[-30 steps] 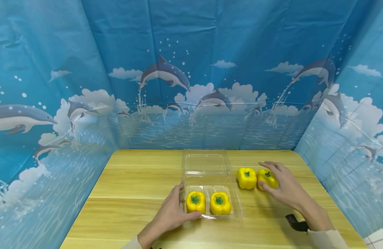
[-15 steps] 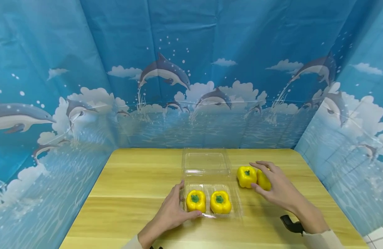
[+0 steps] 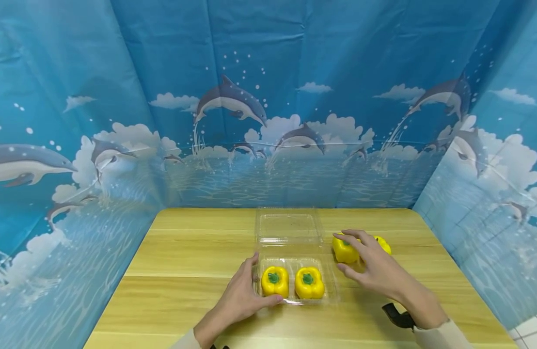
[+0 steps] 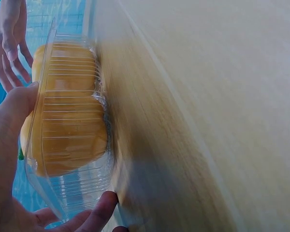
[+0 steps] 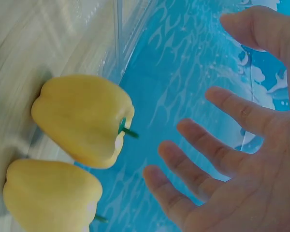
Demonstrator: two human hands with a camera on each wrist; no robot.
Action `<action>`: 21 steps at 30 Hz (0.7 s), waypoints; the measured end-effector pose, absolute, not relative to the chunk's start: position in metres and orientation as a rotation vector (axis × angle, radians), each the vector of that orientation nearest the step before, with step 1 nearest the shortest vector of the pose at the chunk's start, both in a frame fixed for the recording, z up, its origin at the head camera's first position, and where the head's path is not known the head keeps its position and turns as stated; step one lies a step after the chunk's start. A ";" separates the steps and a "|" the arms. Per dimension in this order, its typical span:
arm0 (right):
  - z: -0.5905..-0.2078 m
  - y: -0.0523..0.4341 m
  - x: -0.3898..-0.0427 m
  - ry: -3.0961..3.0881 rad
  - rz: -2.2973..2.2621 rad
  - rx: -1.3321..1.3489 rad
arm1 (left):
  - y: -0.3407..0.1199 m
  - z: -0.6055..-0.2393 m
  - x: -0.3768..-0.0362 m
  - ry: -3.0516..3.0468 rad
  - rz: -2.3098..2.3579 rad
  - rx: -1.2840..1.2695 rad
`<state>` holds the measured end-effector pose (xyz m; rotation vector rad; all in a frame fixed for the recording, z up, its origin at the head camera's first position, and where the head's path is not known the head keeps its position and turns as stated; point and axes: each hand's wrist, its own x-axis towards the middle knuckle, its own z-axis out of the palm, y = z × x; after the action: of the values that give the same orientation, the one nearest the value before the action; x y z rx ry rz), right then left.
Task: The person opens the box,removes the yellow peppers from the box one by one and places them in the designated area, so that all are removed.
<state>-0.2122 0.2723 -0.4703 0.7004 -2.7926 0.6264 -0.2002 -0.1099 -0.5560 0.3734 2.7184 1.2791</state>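
My left hand grips the left side of a clear plastic container, thumb at its front rim and fingers along the side. Two yellow bell peppers, a left one and a right one, sit inside with green stems up. Over the loose peppers to the right hovers my right hand, fingers spread and holding nothing. It partly covers the nearer loose pepper and most of the farther one. The right wrist view shows a gap between the fingers and both peppers.
The container's clear lid lies folded back behind it on the wooden table. A blue dolphin-print curtain surrounds the table at the back and sides. A black strap piece hangs at the right wrist.
My right hand has moved left, from above the farther loose pepper to above the one nearer the container. The left hand has kept its hold, and all peppers remain in place.
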 end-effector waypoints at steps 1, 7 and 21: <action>-0.470 0.271 -0.212 -2.795 0.623 0.706 | -0.110 -0.556 -0.201 2.717 1.279 0.376; -0.470 0.262 -0.210 -2.794 0.620 0.732 | -0.110 -0.556 -0.202 2.717 1.279 0.382; -0.473 0.245 -0.205 -2.831 0.603 0.817 | -0.111 -0.558 -0.200 2.688 1.311 0.371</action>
<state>-0.2050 0.2447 -0.4726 0.8168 -2.8310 0.6032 -0.2004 -0.1109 -0.5584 0.3712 2.6880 1.3106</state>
